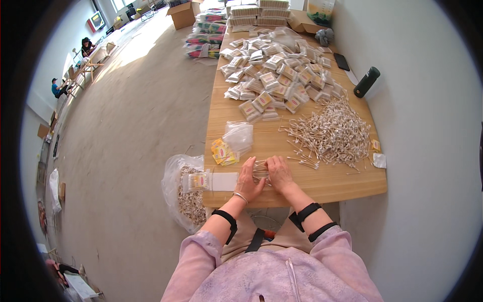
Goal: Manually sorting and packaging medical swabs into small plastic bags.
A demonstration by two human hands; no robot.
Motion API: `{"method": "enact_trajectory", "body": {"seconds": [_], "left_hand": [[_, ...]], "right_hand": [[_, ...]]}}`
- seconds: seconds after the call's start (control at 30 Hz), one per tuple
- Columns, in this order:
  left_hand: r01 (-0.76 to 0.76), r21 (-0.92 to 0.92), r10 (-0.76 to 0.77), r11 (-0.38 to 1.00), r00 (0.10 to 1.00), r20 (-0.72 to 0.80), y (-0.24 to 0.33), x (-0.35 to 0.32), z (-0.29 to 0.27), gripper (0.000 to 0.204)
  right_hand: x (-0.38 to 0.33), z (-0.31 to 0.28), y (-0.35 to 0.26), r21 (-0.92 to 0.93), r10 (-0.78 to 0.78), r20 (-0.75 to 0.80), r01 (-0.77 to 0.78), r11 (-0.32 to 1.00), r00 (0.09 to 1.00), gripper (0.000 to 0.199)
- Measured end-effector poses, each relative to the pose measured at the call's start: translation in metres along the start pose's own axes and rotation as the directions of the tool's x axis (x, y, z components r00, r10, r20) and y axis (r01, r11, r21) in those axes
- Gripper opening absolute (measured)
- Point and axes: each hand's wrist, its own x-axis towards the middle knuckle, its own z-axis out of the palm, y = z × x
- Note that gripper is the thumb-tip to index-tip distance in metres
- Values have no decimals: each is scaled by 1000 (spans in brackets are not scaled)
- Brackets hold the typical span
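Near the front edge of the table, my left hand (249, 180) and my right hand (279, 173) press a small bunch of cotton swabs (260, 172) between them from both sides. The swabs lie roughly crosswise between my palms, and my fingers partly hide them. Just left of my left hand is a flat white strip (225, 181). At its outer end, by the table's left edge, sits a filled cotton swab packet (198, 181). Yellow printed cards (222, 152) and empty clear bags (238, 136) lie beyond it. To the right spreads a heap of loose cotton swabs (336, 132).
Many filled packets (282, 70) cover the table's far half. A dark green bottle (367, 82) and a black phone (341, 62) stand by the right wall. A plastic bag of swabs (189, 201) hangs beside the table's left edge. Other people sit far left.
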Motion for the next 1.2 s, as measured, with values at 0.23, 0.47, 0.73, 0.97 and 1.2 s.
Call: {"method": "enact_trajectory", "body": {"seconds": [0.23,0.47,0.73,0.97,1.2], "left_hand": [[12,-43,-13,999,1000,-16,3,2,-1,75],[30,-69,-32,997,999,-29,0,0,-2,73],[36,-93,-42,995,997,-63,-3,0,1,72],[37,-104,-44,994,997,-64,-2,1,3,72],[32,-120,-41,992,997,-72,-2,1,-2,68]], "right_hand": [[11,-10,17,160,318,-98,-300,940,943,10],[-3,-13,10,53,41,-71,-37,998,997,11],[-2,-8,-2,75,37,44,-40,996,998,11],[8,-6,3,-25,35,6,-35,999,999,9],[3,-6,2,-78,26,-12,-27,997,1000,3]]}}
